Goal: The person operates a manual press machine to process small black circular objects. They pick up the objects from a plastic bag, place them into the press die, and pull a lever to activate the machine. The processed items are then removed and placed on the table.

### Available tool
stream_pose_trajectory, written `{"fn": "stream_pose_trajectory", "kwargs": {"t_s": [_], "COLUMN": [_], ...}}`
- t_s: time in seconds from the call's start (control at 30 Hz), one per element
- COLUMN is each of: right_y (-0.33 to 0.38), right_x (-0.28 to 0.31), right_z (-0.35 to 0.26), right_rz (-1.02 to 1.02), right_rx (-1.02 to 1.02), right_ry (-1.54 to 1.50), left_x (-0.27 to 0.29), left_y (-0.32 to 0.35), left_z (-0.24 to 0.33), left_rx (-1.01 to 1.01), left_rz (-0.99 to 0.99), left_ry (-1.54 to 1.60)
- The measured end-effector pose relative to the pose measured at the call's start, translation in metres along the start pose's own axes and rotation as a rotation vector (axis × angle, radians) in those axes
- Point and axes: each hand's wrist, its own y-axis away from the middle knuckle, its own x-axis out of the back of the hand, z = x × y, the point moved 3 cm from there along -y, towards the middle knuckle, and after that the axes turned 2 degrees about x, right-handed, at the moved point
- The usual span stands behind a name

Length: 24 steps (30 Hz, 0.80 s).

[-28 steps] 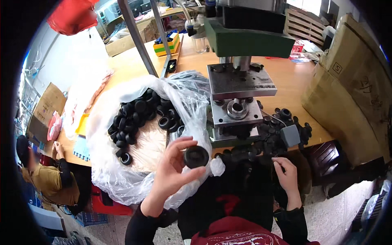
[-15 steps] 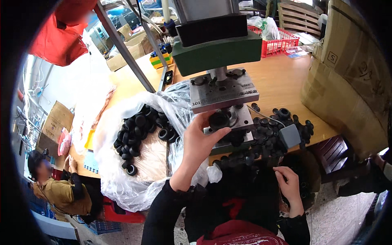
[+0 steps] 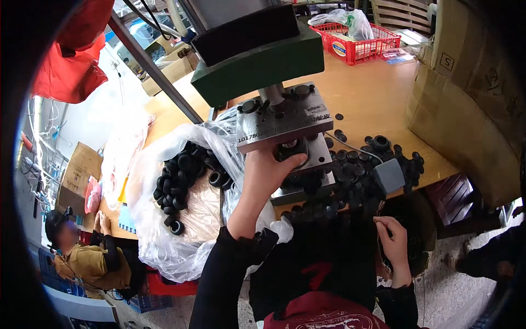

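Note:
My left hand reaches into the gap of a press die, thumb and fingers closed round a black rubber cap. That cap sits on the lower die plate, under the steel upper die plate. Part of the cap and most of my left fingers are hidden by the plate and the hand itself. My right hand hangs low at the right, over the dark area beside my lap. Its thumb and index finger are apart, and nothing shows between them.
Black rubber caps lie heaped on a plastic bag at the left. Small black discs surround the die's right side, with a grey box on a cable. A tall cardboard box stands right. Another person sits far left.
My left hand has pushed the black rubber cap further under the upper plate, onto the lower die. My right hand has barely moved. The view has shifted slightly.

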Motion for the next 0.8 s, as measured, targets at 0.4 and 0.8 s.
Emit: {"fn": "stream_pose_trajectory", "kwargs": {"t_s": [0.4, 0.8], "right_y": [-0.06, -0.104], "right_x": [0.032, 0.0], "right_z": [0.004, 0.016], "right_rz": [0.211, 0.002], "right_rx": [0.231, 0.086], "right_ry": [0.518, 0.98], "left_x": [-0.016, 0.064], "left_y": [0.012, 0.123], "left_z": [-0.003, -0.058], "left_rx": [0.029, 0.181], "left_rz": [0.114, 0.275], "left_ry": [-0.05, -0.088]}}
